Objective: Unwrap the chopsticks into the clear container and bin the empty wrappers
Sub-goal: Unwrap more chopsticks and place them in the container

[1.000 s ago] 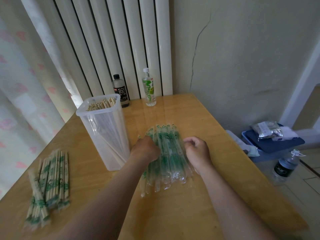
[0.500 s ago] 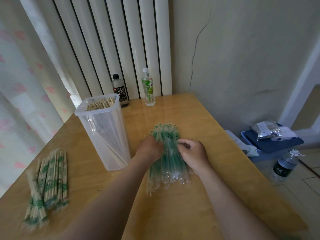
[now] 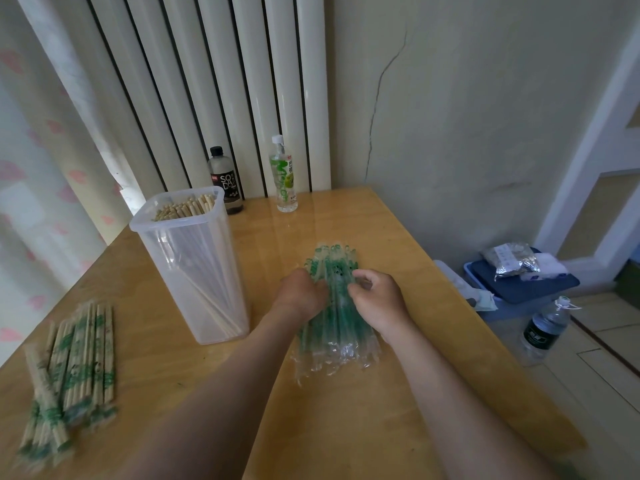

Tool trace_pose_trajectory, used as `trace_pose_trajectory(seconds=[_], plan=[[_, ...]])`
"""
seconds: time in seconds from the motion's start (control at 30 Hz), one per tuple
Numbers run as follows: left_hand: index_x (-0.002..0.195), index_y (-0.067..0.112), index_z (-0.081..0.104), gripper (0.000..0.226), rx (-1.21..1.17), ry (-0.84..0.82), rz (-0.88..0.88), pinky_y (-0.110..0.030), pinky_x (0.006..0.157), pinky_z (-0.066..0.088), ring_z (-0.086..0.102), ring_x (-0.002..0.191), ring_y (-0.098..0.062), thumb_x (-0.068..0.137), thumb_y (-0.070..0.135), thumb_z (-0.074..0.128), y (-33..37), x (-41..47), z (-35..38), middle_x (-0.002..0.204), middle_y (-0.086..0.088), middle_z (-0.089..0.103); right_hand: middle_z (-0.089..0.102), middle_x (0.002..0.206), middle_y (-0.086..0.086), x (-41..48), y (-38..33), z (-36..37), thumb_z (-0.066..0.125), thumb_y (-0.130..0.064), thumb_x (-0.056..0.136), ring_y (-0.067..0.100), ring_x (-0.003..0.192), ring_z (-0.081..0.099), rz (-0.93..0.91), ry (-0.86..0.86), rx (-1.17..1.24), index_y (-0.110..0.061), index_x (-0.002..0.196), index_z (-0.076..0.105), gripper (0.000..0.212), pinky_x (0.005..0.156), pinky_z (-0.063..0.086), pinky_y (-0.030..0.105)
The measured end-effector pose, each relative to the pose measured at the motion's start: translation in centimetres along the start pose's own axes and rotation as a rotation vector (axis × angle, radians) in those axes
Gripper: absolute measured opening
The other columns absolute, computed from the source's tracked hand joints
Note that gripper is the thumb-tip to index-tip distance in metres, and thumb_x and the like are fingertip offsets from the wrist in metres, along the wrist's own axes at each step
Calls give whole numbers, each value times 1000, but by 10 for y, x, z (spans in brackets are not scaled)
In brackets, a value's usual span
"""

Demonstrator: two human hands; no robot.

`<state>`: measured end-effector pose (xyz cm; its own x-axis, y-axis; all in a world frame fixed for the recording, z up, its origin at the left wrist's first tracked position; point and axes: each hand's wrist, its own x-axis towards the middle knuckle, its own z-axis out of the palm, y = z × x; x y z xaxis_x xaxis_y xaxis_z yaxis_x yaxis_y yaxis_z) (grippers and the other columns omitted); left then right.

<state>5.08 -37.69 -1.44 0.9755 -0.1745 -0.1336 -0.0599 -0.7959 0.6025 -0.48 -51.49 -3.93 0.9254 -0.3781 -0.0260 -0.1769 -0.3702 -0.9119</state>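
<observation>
Soft daylight from the curtain (image 3: 31,202) side (left), glare streak on the desk (image 3: 294,230), wide-angle bending and blur at edges.

There is one view, from a camera worn on the person's head, looking forward and down across the glossy yellow-brown wooden table (image 3: 346,427). It sits close: both bare forearms run up from the bottom edge to the left hand (image 3: 301,296) and right hand (image 3: 381,303), which meet near the middle over the bundle of clear, green-printed plastic wrappers (image 3: 337,337). The view faces the white ribbed radiator (image 3: 242,81) and the cracked cream wall (image 3: 467,116) beyond the table's far end. The wide lens splays the radiator ribs and table edges. It takes in a pink-patterned curtain (image 3: 31,202) at the left, and at the right the floor with a blue plastic lidded box (image 3: 526,289).
</observation>
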Motion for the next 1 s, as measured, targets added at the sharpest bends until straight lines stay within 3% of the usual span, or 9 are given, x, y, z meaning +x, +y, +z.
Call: trace_pose_trajectory(seconds=[0.13, 0.27, 0.4, 0.5, 0.57, 0.67, 0.77, 0.83, 1.0], plan=[[103, 11, 57, 24, -7, 13, -8, -31, 63, 46, 61, 83, -22, 102, 32, 46, -6, 1, -1, 94, -6, 61, 66, 112, 3, -1, 3, 0, 56, -21, 102, 37, 121, 61, 1, -1, -53, -15, 146, 53, 45, 98, 53, 48], [121, 5, 56, 33, -35, -7, -20, -31, 66, 47, 62, 83, -21, 104, 31, 45, -12, -1, -6, 94, -5, 59, 52, 91, -20, -3, 3, -1, 54, -22, 103, 36, 123, 60, 4, 20, -57, -17, 146, 53, 44, 98, 53, 46], [140, 0, 45, 47, -31, 5, 5, -31, 80, 43, 52, 94, -19, 106, 31, 44, -15, -3, -10, 108, -6, 52, 49, 87, -20, -7, 1, -2, 53, -21, 103, 37, 122, 60, -2, 40, -75, -17, 144, 54, 41, 96, 53, 46], [142, 0, 44, 47, -28, 8, 38, -31, 88, 41, 40, 98, -16, 106, 31, 44, -16, -6, -12, 130, -14, 55, 49, 87, -21, -9, -1, -2, 52, -22, 104, 37, 121, 60, -4, 51, -75, -16, 144, 54, 41, 96, 53, 46], [145, 1, 41, 49, -39, -4, 51, -30, 92, 41, 48, 104, -22, 106, 31, 43, -18, -8, -13, 142, -14, 51, 51, 89, -21, -11, -3, -3, 50, -23, 105, 36, 118, 62, 6, 54, -62, -16, 144, 54, 40, 93, 54, 45], [151, 2, 34, 55, -53, -21, 69, -31, 99, 41, 49, 132, -29, 106, 32, 43, -23, -11, -13, 150, -15, 46, 55, 91, -18, -12, -3, -5, 47, -24, 105, 31, 103, 67, 14, 60, -50, -16, 143, 55, 39, 79, 56, 38], [154, 5, 31, 57, -36, -16, 97, -32, 104, 39, 46, 136, -29, 106, 32, 43, -27, -15, -16, 153, -13, 43, 59, 95, -13, -13, -2, -8, 44, -24, 106, 9, 77, 59, 11, 78, -41, -15, 142, 56, 39, 64, 46, 23], [154, 6, 31, 56, -16, 1, 111, -31, 102, 40, 47, 135, -29, 106, 32, 43, -28, -18, -17, 152, -13, 45, 58, 98, -10, -15, -2, -11, 42, -22, 106, -1, 77, 52, 5, 81, -27, -14, 141, 57, 39, 64, 42, 18], [153, 5, 34, 54, 28, 36, 139, -31, 100, 42, 51, 130, -29, 106, 32, 43, -36, -27, -22, 145, -13, 52, 62, 112, -2, -20, -3, -15, 41, -19, 107, 3, 84, 53, -12, 102, -25, -12, 138, 59, 37, 71, 43, 25]])
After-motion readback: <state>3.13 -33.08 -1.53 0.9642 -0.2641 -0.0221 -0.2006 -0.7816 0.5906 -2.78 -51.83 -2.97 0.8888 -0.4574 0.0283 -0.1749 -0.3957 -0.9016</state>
